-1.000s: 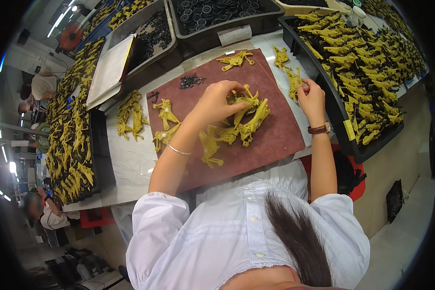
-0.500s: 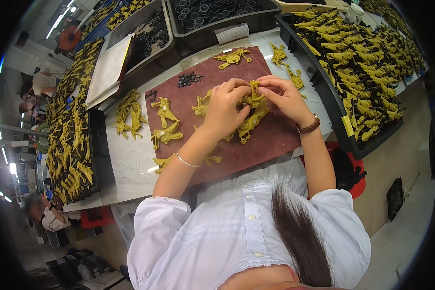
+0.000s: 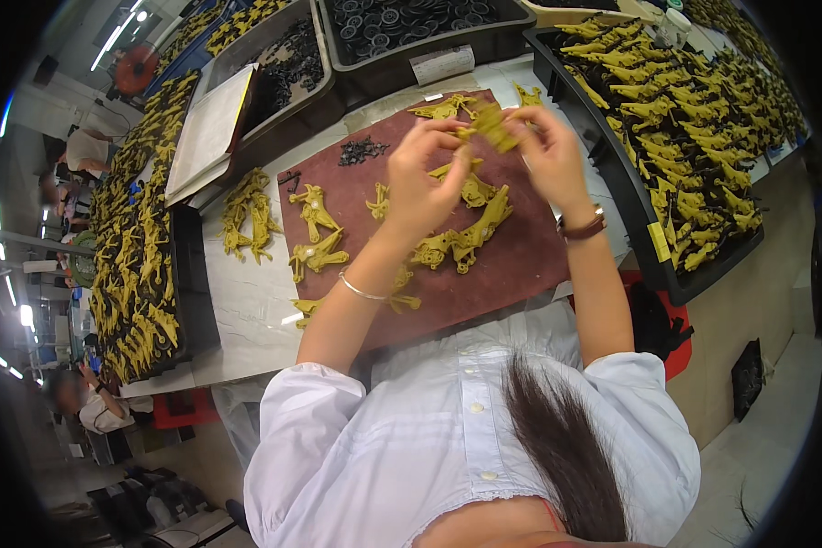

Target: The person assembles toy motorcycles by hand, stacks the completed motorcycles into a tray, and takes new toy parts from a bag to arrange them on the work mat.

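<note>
Above the far right of a dark red mat (image 3: 530, 265), a yellow moulded part (image 3: 497, 128) is held up, blurred by motion. My right hand (image 3: 554, 164) pinches its right side. On the other side, the thumb and fingers of my left hand (image 3: 425, 178) close on a small yellow end of it. Which end each hand has is too smeared to make out. Below my hands lie more yellow parts (image 3: 470, 236), and a pair (image 3: 318, 251) rests at the mat's left. A small heap of black pieces (image 3: 363, 151) sits on the mat's far left.
Black trays full of yellow parts flank the table, at right (image 3: 603, 173) and left (image 3: 192, 301). Behind the mat stand a bin of black wheels (image 3: 411, 59) and a bin of small black pieces (image 3: 324, 91). A clipboard (image 3: 205, 137) leans at left. Other people are in the left background.
Both hands have lifted and moved away from me with the yellow part, off the parts near the mat's middle. My right hand has turned and the held part is now blurred.
</note>
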